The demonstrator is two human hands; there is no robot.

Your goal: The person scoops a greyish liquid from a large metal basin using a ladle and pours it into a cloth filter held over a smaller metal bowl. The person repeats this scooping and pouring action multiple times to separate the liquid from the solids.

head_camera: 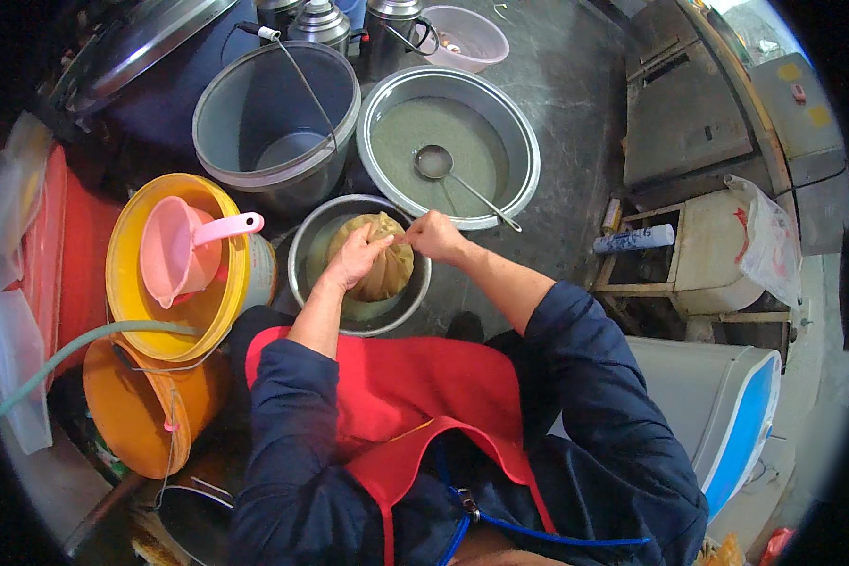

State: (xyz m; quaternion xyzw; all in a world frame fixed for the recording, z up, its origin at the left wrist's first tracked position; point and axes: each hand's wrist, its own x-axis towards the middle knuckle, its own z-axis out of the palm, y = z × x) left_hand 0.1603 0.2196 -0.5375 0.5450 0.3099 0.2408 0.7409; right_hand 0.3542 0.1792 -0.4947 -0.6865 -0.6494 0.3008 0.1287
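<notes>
A full, tan cloth bag [385, 272], its top gathered into folds, sits in a metal basin [424, 290] with cloudy pale liquid around it. My left hand [357, 256] grips the gathered neck of the bag from the left. Against the right side of that neck, my right hand [433, 235] is closed, pinching what looks like the cloth's end or a tie; the fingers hide the exact piece. Just beyond stands a wide metal pot [527, 152] of greyish-green liquid, with a metal ladle [435, 162] resting in it and its handle over the rim.
Left of the basin, a yellow bucket [124, 283] holds a pink plastic dipper [177, 247] and a green hose [99, 336]. Behind it is a deep grey bucket [212, 152] with a wire handle. An orange bucket [120, 410] lies nearer. A white bin [686, 396] stands at right.
</notes>
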